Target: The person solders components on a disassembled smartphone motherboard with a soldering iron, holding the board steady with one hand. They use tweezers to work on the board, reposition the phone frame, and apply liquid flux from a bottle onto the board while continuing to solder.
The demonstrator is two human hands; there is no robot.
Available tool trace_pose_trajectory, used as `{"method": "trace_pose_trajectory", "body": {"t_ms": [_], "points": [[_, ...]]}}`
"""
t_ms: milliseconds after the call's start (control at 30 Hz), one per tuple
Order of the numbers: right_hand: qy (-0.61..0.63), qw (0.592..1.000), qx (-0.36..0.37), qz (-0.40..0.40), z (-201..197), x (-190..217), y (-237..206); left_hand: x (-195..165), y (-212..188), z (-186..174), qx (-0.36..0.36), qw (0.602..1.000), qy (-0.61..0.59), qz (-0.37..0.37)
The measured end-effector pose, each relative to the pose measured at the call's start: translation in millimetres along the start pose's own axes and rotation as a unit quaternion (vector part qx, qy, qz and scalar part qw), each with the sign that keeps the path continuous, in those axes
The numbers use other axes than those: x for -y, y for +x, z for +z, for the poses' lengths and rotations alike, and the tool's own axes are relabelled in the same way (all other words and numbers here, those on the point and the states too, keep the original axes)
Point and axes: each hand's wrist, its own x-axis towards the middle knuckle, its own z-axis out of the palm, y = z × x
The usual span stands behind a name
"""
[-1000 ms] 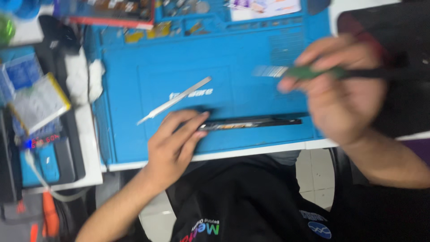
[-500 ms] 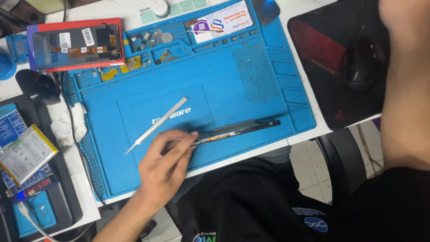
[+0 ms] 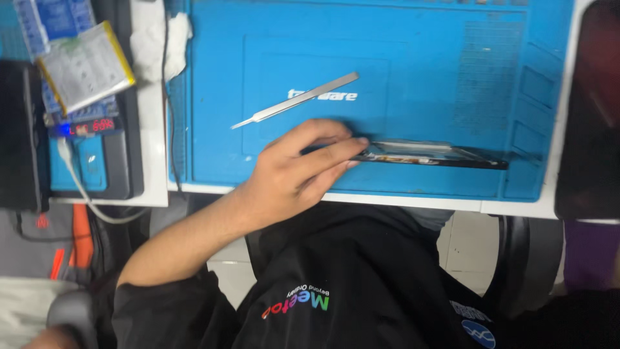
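My left hand (image 3: 294,174) pins the thin dark phone panel (image 3: 433,155) on the blue silicone mat (image 3: 420,64) with flat fingers — no closed grip; metal tweezers (image 3: 296,100) lie untouched, my right hand out of view.

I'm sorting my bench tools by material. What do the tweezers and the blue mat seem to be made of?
Tweezers: likely bare steel, since they are slim, silvery and evenly pale with a brushed look. Blue mat: probably silicone or soft rubber, matte, with moulded ridges and recessed compartments. The left hand rests on it.
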Motion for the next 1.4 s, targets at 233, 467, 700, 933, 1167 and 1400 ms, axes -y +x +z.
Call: {"method": "trace_pose_trajectory", "body": {"t_ms": [233,467,700,933,1167,1400], "points": [[0.164,0.966,0.201,0.025,37.7,29.1,-15.0,-2.9,2.1,-7.4,0.022,0.999,0.030,0.010],[0.195,0.944,0.264,0.041,43.7,26.0,-19.8,2.2,-0.6,-4.2,0.033,0.999,0.025,0.007],[0.162,0.942,0.279,0.093,45.5,23.0,-19.7,5.0,-2.4,-4.5,0.035,0.999,0.003,0.000],[0.189,0.941,0.261,0.101,45.8,23.8,-23.3,5.6,-2.7,-3.1,0.036,0.999,0.003,-0.003],[0.193,0.940,0.262,0.104,47.9,27.8,-21.8,6.3,-1.9,-2.4,0.036,0.999,0.005,-0.002],[0.179,0.938,0.281,0.094,48.6,28.9,-20.7,5.6,-1.9,-3.1,0.037,0.999,0.004,-0.005]]}}
